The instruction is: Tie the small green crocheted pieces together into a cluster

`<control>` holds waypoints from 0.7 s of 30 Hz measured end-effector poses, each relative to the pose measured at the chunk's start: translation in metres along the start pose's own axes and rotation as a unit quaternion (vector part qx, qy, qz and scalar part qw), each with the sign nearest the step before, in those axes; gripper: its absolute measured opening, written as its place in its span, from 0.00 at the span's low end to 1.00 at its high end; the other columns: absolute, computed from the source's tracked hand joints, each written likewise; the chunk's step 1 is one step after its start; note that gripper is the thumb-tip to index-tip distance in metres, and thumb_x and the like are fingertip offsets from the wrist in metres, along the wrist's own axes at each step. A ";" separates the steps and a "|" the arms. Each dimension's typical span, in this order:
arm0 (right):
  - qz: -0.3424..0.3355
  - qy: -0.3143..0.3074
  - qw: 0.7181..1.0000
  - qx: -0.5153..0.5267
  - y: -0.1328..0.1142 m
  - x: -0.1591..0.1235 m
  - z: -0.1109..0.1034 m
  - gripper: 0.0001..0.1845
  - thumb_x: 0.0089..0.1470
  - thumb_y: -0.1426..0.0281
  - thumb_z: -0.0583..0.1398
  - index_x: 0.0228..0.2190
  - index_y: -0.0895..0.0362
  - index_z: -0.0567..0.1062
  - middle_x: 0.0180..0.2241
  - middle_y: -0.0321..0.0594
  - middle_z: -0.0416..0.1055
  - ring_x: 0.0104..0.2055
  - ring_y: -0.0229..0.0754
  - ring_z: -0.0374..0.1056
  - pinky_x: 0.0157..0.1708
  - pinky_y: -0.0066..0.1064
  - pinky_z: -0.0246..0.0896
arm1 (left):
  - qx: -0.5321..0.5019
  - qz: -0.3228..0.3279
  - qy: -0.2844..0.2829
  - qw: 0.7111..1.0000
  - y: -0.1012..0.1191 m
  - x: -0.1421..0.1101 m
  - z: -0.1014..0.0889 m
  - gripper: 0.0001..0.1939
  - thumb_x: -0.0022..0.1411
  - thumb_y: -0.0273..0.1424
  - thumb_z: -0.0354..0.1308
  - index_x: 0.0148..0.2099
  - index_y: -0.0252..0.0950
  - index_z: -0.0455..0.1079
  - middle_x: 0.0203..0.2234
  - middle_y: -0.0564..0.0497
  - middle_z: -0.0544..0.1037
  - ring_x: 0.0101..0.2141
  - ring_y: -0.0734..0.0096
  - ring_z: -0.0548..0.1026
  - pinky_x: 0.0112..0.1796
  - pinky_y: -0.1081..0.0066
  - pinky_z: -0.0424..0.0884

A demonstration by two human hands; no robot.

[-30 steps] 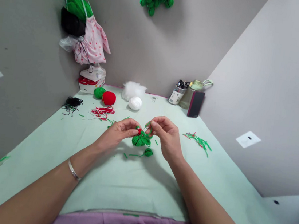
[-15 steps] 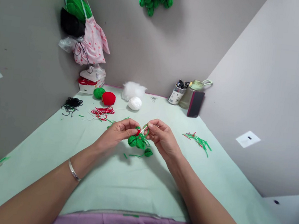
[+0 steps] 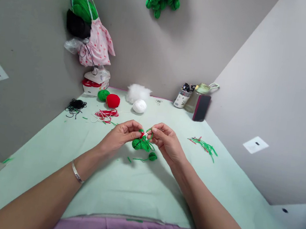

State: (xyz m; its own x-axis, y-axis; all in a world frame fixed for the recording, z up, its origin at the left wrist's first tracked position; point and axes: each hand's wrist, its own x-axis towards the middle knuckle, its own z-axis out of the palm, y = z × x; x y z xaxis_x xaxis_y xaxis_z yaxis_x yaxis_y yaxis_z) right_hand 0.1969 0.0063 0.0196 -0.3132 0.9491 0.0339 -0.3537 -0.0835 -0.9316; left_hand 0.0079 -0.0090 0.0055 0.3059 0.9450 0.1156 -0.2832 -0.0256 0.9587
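Thumb and fingers of my left hand (image 3: 124,135) pinch a small crocheted piece (image 3: 141,133) in red and green. Below it hang green crocheted pieces (image 3: 141,144), just over the table. My right hand (image 3: 165,138) grips a thin pale needle (image 3: 147,132) whose tip reaches the red part; whether it is a sewing needle or a crochet hook is too small to tell. Green yarn loops by the right fingers. Nearer to me, a small green crocheted ball (image 3: 152,156) with a yarn tail lies on the table.
Yarn balls in green (image 3: 103,95), red (image 3: 112,101) and white (image 3: 139,106) sit at the back, by white stuffing (image 3: 138,94). Black yarn (image 3: 75,107) lies far left, yarn scraps (image 3: 204,147) right. A phone (image 3: 201,108) leans on a bottle (image 3: 192,101) near the pen cup (image 3: 182,97).
The whole view has shifted slightly. Both hands keep their hold on the red piece and the needle, with only a very small movement of the fingers.
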 end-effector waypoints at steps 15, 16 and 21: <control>0.066 -0.043 0.996 -0.035 0.003 -0.001 0.002 0.14 0.45 0.62 0.72 0.28 0.57 0.78 0.26 0.33 0.72 0.27 0.33 0.67 0.29 0.26 0.64 | -0.004 -0.007 -0.002 1.000 -0.001 0.001 0.002 0.13 0.57 0.38 0.69 0.38 0.36 0.72 0.28 0.56 0.73 0.30 0.77 0.69 0.32 0.76 0.63; 0.039 -0.031 0.997 -0.065 0.002 -0.001 0.002 0.14 0.48 0.60 0.71 0.30 0.57 0.78 0.28 0.34 0.73 0.27 0.33 0.67 0.30 0.27 0.64 | -0.009 -0.016 0.009 1.000 -0.001 0.001 0.002 0.13 0.57 0.37 0.69 0.39 0.36 0.72 0.28 0.56 0.73 0.30 0.77 0.69 0.32 0.76 0.63; -0.234 0.077 0.911 -0.332 0.001 -0.004 0.000 0.07 0.58 0.66 0.64 0.30 0.56 0.78 0.28 0.36 0.72 0.29 0.36 0.67 0.32 0.29 0.63 | -0.026 -0.047 0.051 0.997 -0.004 0.001 0.003 0.14 0.56 0.37 0.69 0.41 0.36 0.72 0.30 0.56 0.74 0.31 0.78 0.69 0.34 0.76 0.63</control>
State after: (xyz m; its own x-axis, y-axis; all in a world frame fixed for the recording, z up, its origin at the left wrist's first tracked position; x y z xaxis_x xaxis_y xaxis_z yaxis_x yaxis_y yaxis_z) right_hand 0.1978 0.0024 0.0183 -0.1197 0.8688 0.4806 0.2097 0.4952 -0.8431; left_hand 0.0117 -0.0092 0.0029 0.2405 0.9706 -0.0040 -0.3050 0.0795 0.9490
